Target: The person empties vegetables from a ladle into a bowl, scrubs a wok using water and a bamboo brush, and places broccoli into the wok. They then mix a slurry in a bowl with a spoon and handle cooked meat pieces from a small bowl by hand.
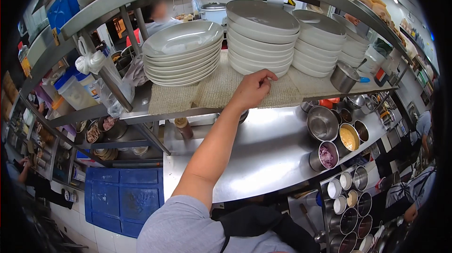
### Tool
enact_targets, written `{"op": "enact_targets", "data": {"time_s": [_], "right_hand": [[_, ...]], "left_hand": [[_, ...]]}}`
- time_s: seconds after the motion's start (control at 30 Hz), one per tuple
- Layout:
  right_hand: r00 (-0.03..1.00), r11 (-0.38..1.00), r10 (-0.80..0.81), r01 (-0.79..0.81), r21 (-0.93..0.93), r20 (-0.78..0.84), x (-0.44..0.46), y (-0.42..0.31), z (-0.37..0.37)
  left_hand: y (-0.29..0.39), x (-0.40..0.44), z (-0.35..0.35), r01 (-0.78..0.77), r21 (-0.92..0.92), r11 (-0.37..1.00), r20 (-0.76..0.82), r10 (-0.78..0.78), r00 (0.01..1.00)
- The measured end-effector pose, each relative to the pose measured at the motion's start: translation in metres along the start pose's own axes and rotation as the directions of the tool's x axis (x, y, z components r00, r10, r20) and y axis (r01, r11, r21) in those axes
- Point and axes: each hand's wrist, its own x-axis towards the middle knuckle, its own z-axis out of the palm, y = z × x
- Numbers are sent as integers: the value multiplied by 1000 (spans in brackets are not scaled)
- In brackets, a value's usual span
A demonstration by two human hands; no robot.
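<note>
Left hand just below the middle stack of plates.
The left hand (252, 92) is at the mat (212, 96) on the shelf's front edge; the middle stack of plates (261, 41) rises right above and behind its loosely curled fingers (267, 74). Whether they touch or grip the bottom rim, I cannot tell. The right hand is out of view.

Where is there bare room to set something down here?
The widest bare patch is the steel counter, between the squeeze bottle and the metal pots. On the shelf mat, only a narrow strip shows before the plate stacks, partly behind the left hand. Crowded: the mat behind that strip and the counter's right end.
</note>
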Motion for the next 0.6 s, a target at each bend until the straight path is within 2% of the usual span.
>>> {"op": "enact_targets", "data": {"time_s": [0.07,0.2,0.37,0.47,0.5,0.6], "right_hand": [[999,999,-33,32,37,26,6,-15,2],[988,986,-134,125,109,81,19,-48,7],[941,943,-298,263,206,163,43,-85,13],[841,856,-498,439,273,210,84,-79,22],[798,825,-564,538,170,213,114,-66,28],[797,838,-535,543,57,281,108,-85,23]], "left_hand": [[5,0,0,53,-22,998,0,-53,999],[0,0,0,25,-37,999,-25,-26,999],[5,-1,-3,62,-21,998,6,-61,998],[0,-3,-4,-94,48,994,-95,99,991],[5,-5,-5,-141,78,987,-125,150,981],[14,-11,-6,-98,133,986,-209,125,970]]}}
